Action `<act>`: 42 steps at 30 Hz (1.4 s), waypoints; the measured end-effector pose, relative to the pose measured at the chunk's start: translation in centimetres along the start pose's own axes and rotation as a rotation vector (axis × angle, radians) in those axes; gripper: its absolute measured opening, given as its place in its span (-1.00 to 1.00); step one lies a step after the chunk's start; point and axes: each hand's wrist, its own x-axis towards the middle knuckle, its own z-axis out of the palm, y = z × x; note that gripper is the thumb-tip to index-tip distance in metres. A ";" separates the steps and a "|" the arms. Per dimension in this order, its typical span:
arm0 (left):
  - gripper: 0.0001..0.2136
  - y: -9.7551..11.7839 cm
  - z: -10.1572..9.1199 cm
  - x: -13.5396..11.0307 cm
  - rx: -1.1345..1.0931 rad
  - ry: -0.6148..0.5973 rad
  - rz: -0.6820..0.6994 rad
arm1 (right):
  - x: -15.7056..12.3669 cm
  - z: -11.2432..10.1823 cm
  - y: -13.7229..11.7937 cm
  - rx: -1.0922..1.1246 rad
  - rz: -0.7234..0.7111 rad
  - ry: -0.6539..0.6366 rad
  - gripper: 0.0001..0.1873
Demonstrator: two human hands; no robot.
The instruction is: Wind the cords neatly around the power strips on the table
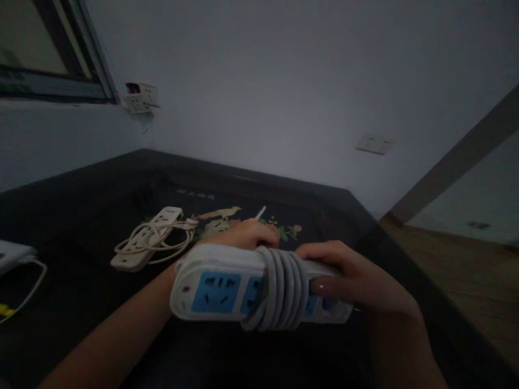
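Observation:
I hold a white power strip [211, 283] with blue socket faces level in front of me, above the black table [81, 194]. Its grey-white cord [279, 289] is wound several times around the strip's middle. My right hand [348, 275] grips the strip's right end, fingers wrapped over the top and thumb on the front. My left hand [239, 235] is behind the strip near the coil, fingers curled, and a thin white end pokes up past it; what it pinches is hidden.
A second, cream power strip [148, 237] lies on the table to the left with its cord looped on top. A white device with a cable [16, 259] sits at the far left edge. Wall sockets [375, 143] and a window frame [52, 54] are behind.

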 end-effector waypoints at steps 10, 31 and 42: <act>-0.90 1.5 0.4 0.4 0.307 -0.025 0.082 | -2.0 0.6 -1.8 -0.644 0.221 -0.078 -0.81; -0.79 2.9 2.3 0.0 0.412 0.017 -0.189 | 1.4 3.2 1.0 -1.187 0.416 0.179 -0.68; -0.79 3.6 2.0 0.3 0.168 0.269 -0.380 | 2.3 0.2 1.9 -1.159 0.496 0.542 -0.57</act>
